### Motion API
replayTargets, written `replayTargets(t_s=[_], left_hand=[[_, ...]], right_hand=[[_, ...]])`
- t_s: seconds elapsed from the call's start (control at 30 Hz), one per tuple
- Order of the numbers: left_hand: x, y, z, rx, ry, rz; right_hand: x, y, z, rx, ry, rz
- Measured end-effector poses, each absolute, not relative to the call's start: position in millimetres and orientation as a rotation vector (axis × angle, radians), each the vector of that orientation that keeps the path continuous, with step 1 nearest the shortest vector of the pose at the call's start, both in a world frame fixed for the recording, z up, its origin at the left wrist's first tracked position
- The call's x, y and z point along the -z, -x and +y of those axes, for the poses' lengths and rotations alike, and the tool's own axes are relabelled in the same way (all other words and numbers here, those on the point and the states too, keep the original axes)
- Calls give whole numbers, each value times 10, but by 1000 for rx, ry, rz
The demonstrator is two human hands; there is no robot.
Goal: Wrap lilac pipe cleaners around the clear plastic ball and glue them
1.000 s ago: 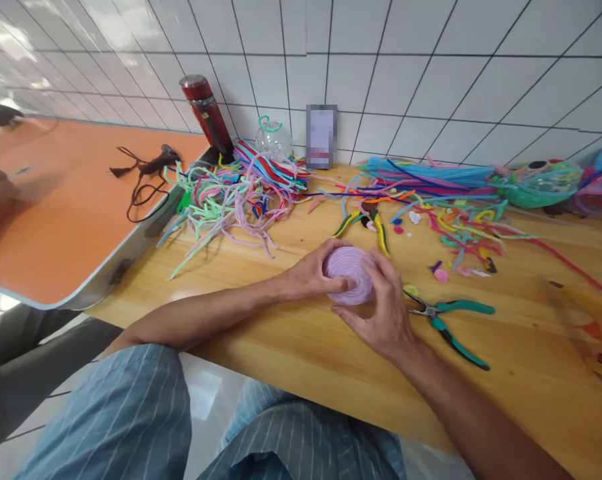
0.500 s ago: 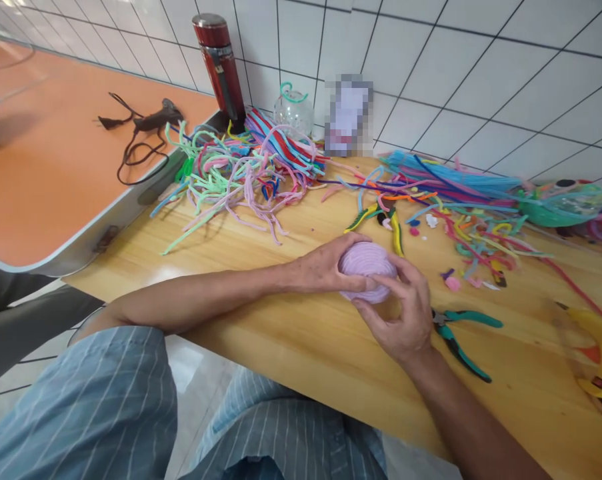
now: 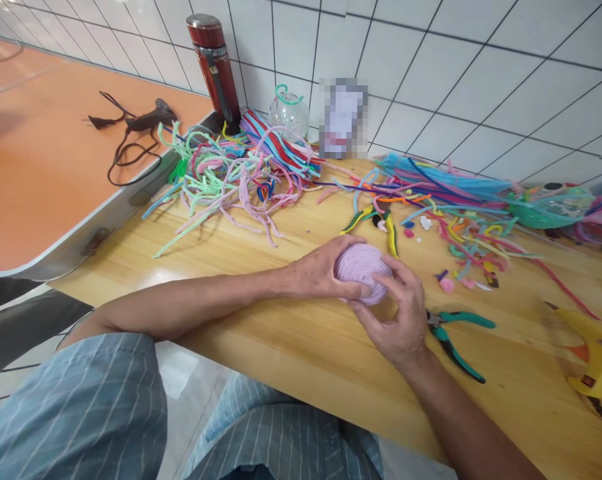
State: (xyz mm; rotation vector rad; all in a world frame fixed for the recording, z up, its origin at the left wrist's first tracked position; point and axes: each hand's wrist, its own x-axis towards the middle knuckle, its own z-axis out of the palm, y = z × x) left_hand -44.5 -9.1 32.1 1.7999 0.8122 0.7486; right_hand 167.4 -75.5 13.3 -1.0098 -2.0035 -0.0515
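Note:
A lilac dome of coiled pipe cleaner (image 3: 361, 262) is between my two hands, above the wooden table. My left hand (image 3: 325, 270) is wrapped round its left side, with the thumb along the near face. On its right side, the fingers of my right hand (image 3: 398, 310) press on the coil, and the thumb sits at the lower edge. The underside of the coil is hidden. Teal-handled pliers (image 3: 458, 340) lie open on the table, just right of my right wrist. Behind the coil lie yellow-and-green pliers (image 3: 375, 219).
Tangled pipe cleaners (image 3: 241, 177) and a blue bundle (image 3: 445, 180) line the tiled wall. A red thermos (image 3: 215, 73), glass jar (image 3: 289, 117) and blurred phone (image 3: 344, 119) stand there. A yellow glue gun (image 3: 598, 353) lies right. A corded black tool (image 3: 151, 120) rests on the orange table (image 3: 45, 167).
The view has shifted slightly, so everything sits a little further left. My right fingers have moved a little on the coil, showing more of its swirl. Both hands still hold it.

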Motion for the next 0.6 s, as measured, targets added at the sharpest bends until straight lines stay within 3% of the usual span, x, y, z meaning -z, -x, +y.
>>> replayTargets(t_s=[0.6], left_hand=[[-373,487,-130,-736,-1752,808]], right_hand=[[-152,-1674,-762,74,996,-2008]])
